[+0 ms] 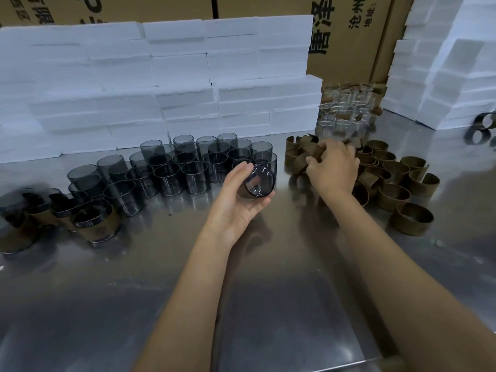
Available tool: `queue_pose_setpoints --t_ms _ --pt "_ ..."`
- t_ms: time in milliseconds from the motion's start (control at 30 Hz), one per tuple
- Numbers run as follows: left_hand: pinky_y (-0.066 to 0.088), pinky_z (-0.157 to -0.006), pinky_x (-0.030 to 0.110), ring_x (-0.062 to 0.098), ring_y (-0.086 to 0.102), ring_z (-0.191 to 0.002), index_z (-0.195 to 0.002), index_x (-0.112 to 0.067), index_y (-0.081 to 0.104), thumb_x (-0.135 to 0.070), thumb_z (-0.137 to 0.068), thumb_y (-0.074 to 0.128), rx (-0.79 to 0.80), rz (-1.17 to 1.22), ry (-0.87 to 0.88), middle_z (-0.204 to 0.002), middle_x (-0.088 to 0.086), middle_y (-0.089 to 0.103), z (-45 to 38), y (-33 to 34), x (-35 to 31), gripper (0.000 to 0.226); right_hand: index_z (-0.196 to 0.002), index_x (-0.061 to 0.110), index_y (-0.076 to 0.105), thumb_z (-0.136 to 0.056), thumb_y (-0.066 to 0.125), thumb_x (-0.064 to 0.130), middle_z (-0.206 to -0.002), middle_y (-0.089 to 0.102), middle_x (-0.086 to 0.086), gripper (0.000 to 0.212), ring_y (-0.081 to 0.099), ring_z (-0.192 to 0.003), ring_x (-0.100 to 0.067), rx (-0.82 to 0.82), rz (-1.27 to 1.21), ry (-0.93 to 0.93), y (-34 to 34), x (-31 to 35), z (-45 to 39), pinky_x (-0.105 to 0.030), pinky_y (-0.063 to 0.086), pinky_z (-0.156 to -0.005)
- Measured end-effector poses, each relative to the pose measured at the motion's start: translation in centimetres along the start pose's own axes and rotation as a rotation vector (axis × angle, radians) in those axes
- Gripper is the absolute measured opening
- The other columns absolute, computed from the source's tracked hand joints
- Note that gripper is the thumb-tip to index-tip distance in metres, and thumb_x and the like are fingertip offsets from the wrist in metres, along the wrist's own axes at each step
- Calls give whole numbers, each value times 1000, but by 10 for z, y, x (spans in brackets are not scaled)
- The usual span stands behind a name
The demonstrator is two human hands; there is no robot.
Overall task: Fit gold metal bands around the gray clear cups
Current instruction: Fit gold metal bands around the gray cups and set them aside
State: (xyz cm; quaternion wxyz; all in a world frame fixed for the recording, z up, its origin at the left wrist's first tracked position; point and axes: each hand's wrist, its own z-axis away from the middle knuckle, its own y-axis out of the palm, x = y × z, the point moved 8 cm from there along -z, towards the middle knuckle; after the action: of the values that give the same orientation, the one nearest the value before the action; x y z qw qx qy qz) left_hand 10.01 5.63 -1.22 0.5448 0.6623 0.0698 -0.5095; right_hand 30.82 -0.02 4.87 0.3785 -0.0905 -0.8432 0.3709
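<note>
My left hand (239, 200) grips a gray clear cup (259, 181) tipped on its side, its round base facing me, just above the steel table. My right hand (332, 167) reaches into the heap of gold metal bands (394, 194) at the right, its fingers curled down among the bands (303, 154); which band it holds is hidden under the fingers. Several bare gray cups (193, 162) stand in rows to the left of the held cup. Several cups wearing gold bands (96, 224) stand at the far left.
The steel table (241, 304) stretches toward me. White foam blocks (161, 84) are stacked along the back and at the right (445, 76). Clear colourless cups (341, 111) stand behind the band heap. Cardboard boxes (349, 36) rise behind. Dark rings (483, 124) lie at the far right.
</note>
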Motion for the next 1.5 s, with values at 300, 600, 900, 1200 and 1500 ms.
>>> queue_pose_setpoints --t_ms 300,600,900,1200,1500 --pt "63 -75 36 42 74 -93 -112 -25 67 -28 -93 73 -56 53 41 -110 15 74 0 -10 -10 21 -115 18 57 -90 75 26 -82 65 9 32 64 -89 -15 -37 -594 74 -6 -1 21 -38 52 -89" --pt "61 -82 36 41 74 -89 -144 -13 54 -29 -92 72 -48 58 58 -107 15 75 2 -10 -15 57 -104 12 66 -93 72 29 -75 75 -2 21 61 -60 -8 214 -1176 327 17 5 55 -23 45 -57" --pt "61 -80 35 24 73 -87 -121 -18 64 -34 -95 69 5 -35 14 -100 9 71 1 -5 -6 31 -94 10 77 -99 62 14 -65 69 -7 17 59 -53 -17 149 -743 -111 9 42 82 -31 48 -52" --pt "59 -71 36 18 74 -88 -130 -21 61 -36 -72 89 115 -266 113 -107 4 69 2 3 -9 66 -121 18 75 -96 60 20 -103 79 -4 29 73 -86 -25 -47 -346 -421 -10 61 96 -39 60 -77" --pt "58 -93 54 26 74 -103 -122 -20 67 -25 -57 93 53 -259 132 -133 15 64 -5 1 -6 70 -122 28 74 -94 59 35 -124 60 0 32 59 -105 8 288 -966 22 10 51 94 -10 46 -88"
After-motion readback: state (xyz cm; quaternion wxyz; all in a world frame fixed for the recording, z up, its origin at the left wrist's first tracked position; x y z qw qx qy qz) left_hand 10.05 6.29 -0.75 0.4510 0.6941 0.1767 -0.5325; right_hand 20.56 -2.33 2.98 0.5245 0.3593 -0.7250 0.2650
